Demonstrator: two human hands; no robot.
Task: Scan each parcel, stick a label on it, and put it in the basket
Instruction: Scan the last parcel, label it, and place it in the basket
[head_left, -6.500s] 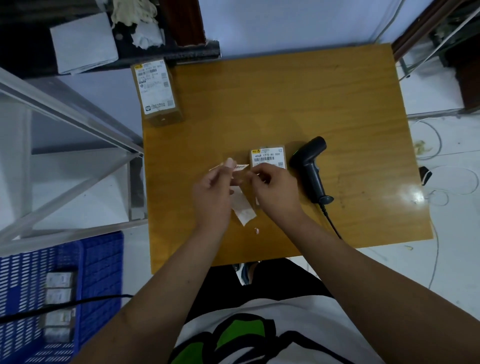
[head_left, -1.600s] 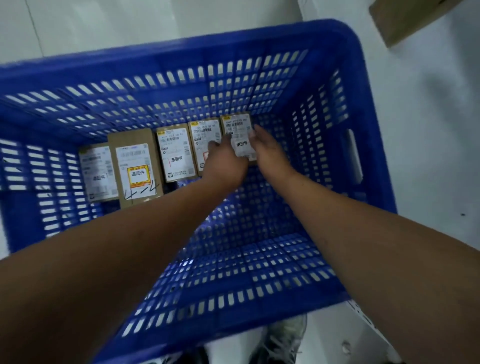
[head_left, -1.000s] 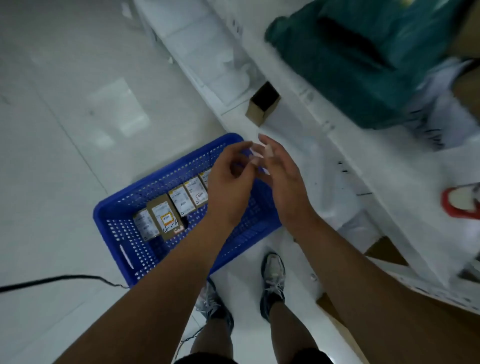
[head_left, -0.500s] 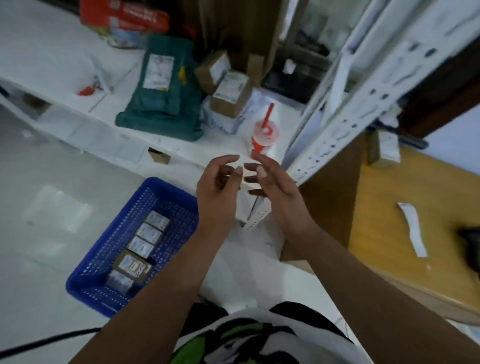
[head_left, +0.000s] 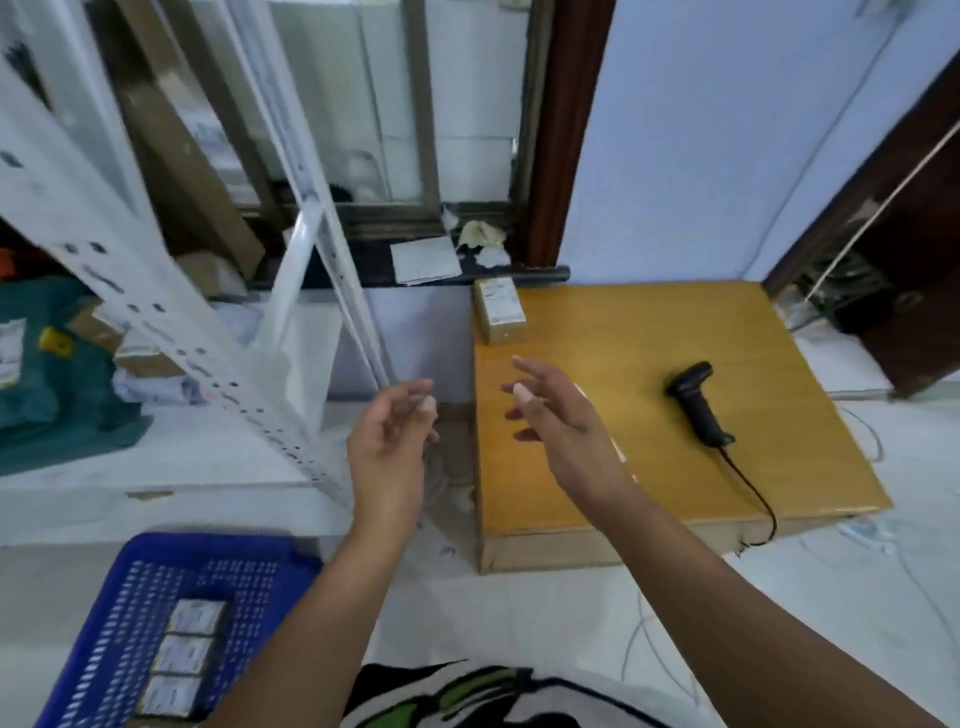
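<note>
Progress: I count three labelled parcels (head_left: 189, 647) in the blue basket (head_left: 85, 644) (more may be hidden) | left: one parcel (head_left: 500, 310) at the bench (head_left: 649, 483) far corner, scanner (head_left: 698, 402) lying near | left hand (head_left: 387, 441) loosely curled, empty; right hand (head_left: 563, 421) open, empty, over bench

Tabletop (head_left: 623, 322): mostly bare. Obstacles: parcel (head_left: 500, 310) at 11 o'clock corner; scanner (head_left: 698, 402) at 3 o'clock, its cable (head_left: 753, 491) trailing to 5 (over the edge). Slanted white shelf upright (head_left: 156, 312) blocks the 9 o'clock side.
</note>
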